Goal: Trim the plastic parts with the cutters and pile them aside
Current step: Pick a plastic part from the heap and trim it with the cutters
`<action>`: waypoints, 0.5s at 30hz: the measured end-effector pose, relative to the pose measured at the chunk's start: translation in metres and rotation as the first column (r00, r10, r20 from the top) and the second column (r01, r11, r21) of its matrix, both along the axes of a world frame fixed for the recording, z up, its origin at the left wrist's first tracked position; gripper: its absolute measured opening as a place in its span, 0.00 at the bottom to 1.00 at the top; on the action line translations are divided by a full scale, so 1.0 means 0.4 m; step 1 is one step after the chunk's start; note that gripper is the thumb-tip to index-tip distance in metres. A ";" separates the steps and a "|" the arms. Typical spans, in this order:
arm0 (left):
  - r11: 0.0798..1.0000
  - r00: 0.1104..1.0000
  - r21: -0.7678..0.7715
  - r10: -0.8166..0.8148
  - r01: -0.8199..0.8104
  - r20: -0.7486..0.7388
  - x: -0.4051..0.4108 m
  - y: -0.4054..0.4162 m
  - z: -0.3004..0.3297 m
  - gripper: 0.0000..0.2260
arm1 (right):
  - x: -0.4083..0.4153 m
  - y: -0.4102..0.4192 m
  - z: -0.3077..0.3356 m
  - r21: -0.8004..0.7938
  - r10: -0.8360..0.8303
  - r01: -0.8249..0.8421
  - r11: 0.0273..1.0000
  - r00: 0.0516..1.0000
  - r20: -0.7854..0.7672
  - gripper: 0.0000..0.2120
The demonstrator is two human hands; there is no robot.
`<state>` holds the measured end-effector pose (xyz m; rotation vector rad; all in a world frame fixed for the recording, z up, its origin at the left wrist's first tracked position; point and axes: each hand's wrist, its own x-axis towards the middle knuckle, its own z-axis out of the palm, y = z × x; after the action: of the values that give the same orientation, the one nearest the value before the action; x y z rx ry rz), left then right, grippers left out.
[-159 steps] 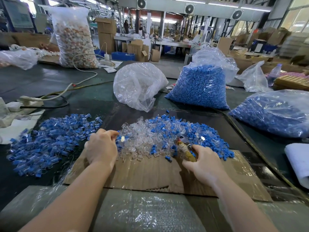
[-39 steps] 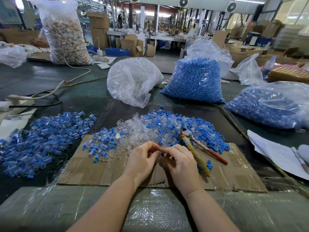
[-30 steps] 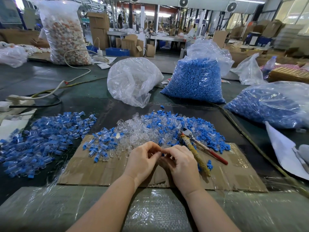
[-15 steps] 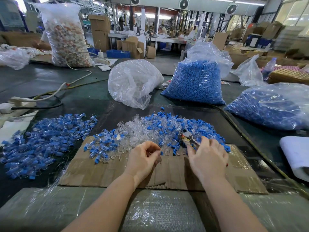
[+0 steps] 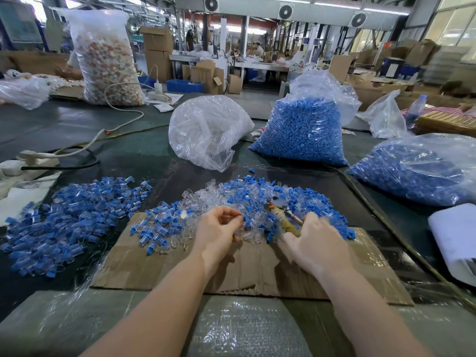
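Blue and clear plastic parts (image 5: 247, 202) lie heaped on the brown cardboard sheet (image 5: 257, 266). Our right hand (image 5: 313, 243) grips the yellow-handled cutters (image 5: 282, 219). Our left hand (image 5: 219, 234), fingers curled, pinches something tiny we cannot make out.

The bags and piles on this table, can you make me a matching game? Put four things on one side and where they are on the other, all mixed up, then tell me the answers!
Things:
1. tall bag of blue pieces
2. cutters
3. loose blue pile
4. crumpled clear bag

Places:
A. in the right hand
B. far left of the cardboard sheet, on the dark table
C. middle of the table, behind the mixed clear and blue parts
D. standing to the right of the clear bag

Pairs: 1-D, 2-A, 3-B, 4-C
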<state>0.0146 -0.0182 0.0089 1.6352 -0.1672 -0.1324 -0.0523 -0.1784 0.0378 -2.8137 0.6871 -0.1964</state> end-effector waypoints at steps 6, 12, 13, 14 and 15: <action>0.995 0.995 -0.068 0.063 -0.068 -0.080 0.022 0.002 0.019 0.03 | -0.012 0.051 0.026 0.700 0.185 -0.121 0.703 0.983 -0.016 0.07; 0.987 0.983 -0.037 0.150 -0.154 -0.111 0.031 0.019 0.005 0.03 | -0.025 0.070 0.031 0.868 0.272 -0.076 0.491 0.960 -0.069 0.03; 0.986 0.981 -0.039 0.157 -0.162 -0.118 0.030 0.019 0.004 0.04 | -0.025 0.071 0.030 0.877 0.283 -0.075 0.476 0.956 -0.072 0.04; 0.986 0.980 -0.042 0.157 -0.164 -0.126 0.030 0.019 0.004 0.05 | -0.025 0.072 0.029 0.881 0.296 -0.077 0.468 0.952 -0.074 0.06; 0.986 0.979 -0.041 0.156 -0.162 -0.131 0.029 0.019 0.004 0.05 | -0.025 0.074 0.028 0.884 0.310 -0.082 0.460 0.948 -0.073 0.07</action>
<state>0.0264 -0.0107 0.0106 1.5768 0.0578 -0.1086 -0.0625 -0.1488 0.0492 -1.8536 0.3171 0.4326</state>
